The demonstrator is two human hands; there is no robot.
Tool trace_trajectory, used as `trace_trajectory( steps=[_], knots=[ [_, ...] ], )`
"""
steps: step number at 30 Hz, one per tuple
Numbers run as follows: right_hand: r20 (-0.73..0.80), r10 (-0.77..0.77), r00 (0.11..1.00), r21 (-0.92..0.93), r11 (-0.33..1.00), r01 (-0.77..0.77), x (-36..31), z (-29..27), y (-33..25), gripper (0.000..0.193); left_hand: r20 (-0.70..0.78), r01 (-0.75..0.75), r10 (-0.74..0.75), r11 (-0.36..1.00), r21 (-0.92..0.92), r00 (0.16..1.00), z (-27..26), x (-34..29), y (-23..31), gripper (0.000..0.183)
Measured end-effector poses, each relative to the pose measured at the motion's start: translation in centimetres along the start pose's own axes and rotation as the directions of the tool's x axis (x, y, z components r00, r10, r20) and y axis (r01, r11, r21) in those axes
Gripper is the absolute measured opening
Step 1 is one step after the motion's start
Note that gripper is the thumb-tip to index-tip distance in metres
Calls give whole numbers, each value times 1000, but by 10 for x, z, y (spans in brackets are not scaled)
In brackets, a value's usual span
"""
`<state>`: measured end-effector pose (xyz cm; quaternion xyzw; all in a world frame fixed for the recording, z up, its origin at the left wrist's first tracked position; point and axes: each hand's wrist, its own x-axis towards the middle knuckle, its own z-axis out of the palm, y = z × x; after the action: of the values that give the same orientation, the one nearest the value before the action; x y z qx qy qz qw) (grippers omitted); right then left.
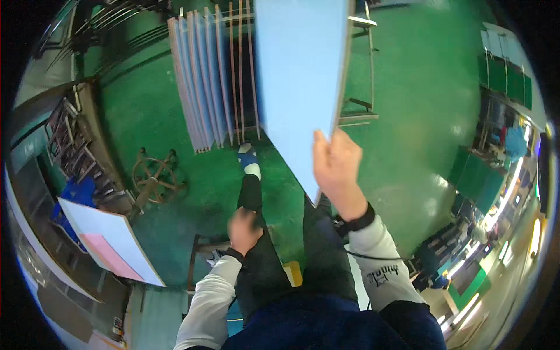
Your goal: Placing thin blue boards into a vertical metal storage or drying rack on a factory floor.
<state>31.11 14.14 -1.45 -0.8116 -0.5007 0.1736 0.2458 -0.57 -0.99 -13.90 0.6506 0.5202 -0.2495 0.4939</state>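
My right hand (337,163) is closed on the near edge of a large light-blue board (300,76), the thumb on its face. The board is tilted up and reaches out of the top of the head view. To its left, several similar thin boards (201,87) with brownish edges stand upright side by side in a row. My left hand (244,230) hangs beside my left leg, away from the boards. Its fingers are smeared by a dark blur, so I cannot tell whether it holds anything.
A round metal base with legs (154,178) stands on the green floor (420,116) at left. Near it leans a white board (114,236) with a pink sheet. A metal frame (372,76) stands behind the held board. My left shoe (247,156) is close to the standing boards.
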Motion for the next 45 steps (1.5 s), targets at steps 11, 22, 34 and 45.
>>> trace_trajectory(
  steps=[11, 22, 34, 45],
  knots=[
    [8, 15, 1000, -77, 997, -14, 9, 54, -2, 16, -21, -11, 11, 1000, -2, 1000, -6, 0, -4, 67],
    [25, 74, 997, -120, 990, -70, 26, 95, 2, 22, -27, -8, 8, 1000, 12, 1000, -11, 5, -11, 67],
    [38, 152, 988, -109, 983, -147, 37, 97, -2, 21, 0, -27, 27, 999, 18, 1000, -21, 9, -15, 68],
    [42, 145, 989, -100, 985, -140, 45, 98, 0, 18, 4, -53, 53, 998, 31, 999, -21, 12, -14, 67]
  ],
)
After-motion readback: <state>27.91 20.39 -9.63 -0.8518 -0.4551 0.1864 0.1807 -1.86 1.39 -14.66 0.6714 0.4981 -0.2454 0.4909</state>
